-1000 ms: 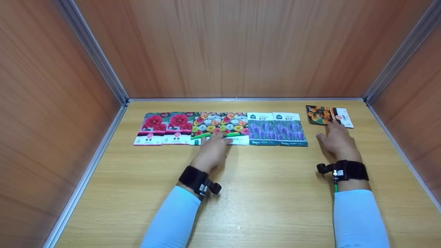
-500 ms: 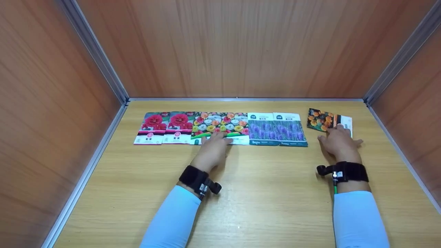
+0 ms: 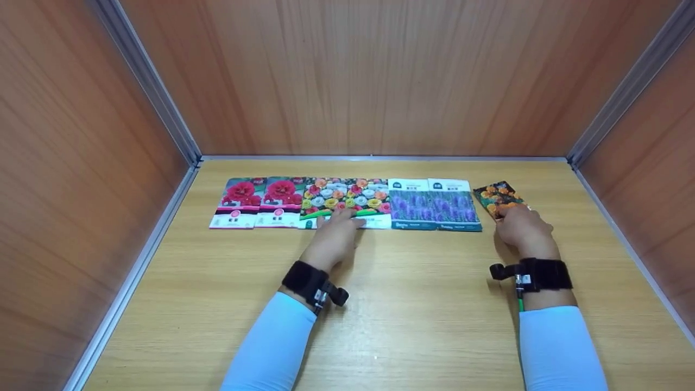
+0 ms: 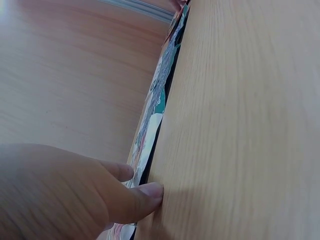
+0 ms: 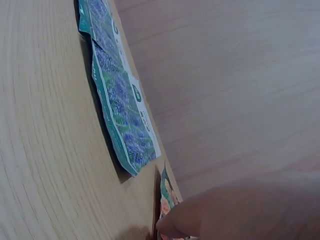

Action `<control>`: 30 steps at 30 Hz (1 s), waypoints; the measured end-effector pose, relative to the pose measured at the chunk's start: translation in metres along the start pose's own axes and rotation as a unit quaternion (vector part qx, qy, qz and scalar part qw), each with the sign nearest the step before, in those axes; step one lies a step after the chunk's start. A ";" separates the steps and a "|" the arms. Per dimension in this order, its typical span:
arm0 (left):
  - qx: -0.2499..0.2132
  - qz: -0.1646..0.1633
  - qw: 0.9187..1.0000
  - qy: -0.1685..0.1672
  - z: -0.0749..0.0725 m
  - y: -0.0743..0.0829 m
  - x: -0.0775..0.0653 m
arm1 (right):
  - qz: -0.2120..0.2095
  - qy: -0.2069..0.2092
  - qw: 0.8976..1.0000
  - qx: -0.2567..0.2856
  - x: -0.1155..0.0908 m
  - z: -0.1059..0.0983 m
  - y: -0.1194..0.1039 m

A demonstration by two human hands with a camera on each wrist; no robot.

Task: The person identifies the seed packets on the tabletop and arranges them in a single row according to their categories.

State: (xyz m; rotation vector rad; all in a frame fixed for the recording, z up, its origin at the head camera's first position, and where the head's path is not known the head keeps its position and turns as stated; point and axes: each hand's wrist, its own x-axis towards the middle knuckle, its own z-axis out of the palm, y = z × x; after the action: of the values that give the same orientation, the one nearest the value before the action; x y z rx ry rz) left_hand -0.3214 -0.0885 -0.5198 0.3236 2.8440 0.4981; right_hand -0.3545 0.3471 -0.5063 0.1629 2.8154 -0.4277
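Observation:
A row of flower seed packets lies on the table. My left hand point(image 3: 334, 236) rests its outstretched fingertips on the lower part of two multicoloured flower packets point(image 3: 370, 196) in the middle. In the left wrist view its thumb point(image 4: 150, 192) lies at their near edge. At the right, my right hand point(image 3: 525, 231) holds an orange flower packet point(image 3: 495, 196) by its lower end, which the fingers cover. That packet is tilted, its upper left corner close to the purple flower packets point(image 3: 456, 209). The right wrist view shows the thumb point(image 5: 172, 225) at the packet's edge.
Two red flower packets point(image 3: 239, 196) form the left end of the row. Wood-patterned panels point(image 3: 374, 81) with grey metal edging point(image 3: 179, 130) stand behind the table point(image 3: 412, 326) and on both sides.
My right hand has come nearer and slightly left, turning the orange flower packet from nearly sideways to a slant and bringing it closer to the purple packets. The left hand stays put.

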 end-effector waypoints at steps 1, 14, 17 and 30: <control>0.000 0.000 1.000 0.000 0.000 0.000 0.000 | 0.000 -0.001 1.000 -0.004 0.000 0.000 -0.001; 0.003 0.000 1.000 0.000 0.000 0.000 0.000 | 0.010 -0.042 0.997 0.062 -0.006 -0.005 0.013; 0.004 0.004 1.000 0.005 0.001 -0.001 -0.001 | -0.002 -0.037 0.998 0.048 -0.004 -0.004 0.014; -0.002 0.006 1.000 0.005 0.001 0.000 -0.002 | -0.055 -0.033 0.998 0.027 0.007 0.008 0.014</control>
State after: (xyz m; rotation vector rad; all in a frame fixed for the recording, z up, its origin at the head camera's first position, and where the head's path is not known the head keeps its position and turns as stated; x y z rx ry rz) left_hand -0.3195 -0.0886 -0.5207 0.3388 2.8524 0.5099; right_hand -0.3567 0.3584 -0.5190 0.0049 2.7580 -0.5231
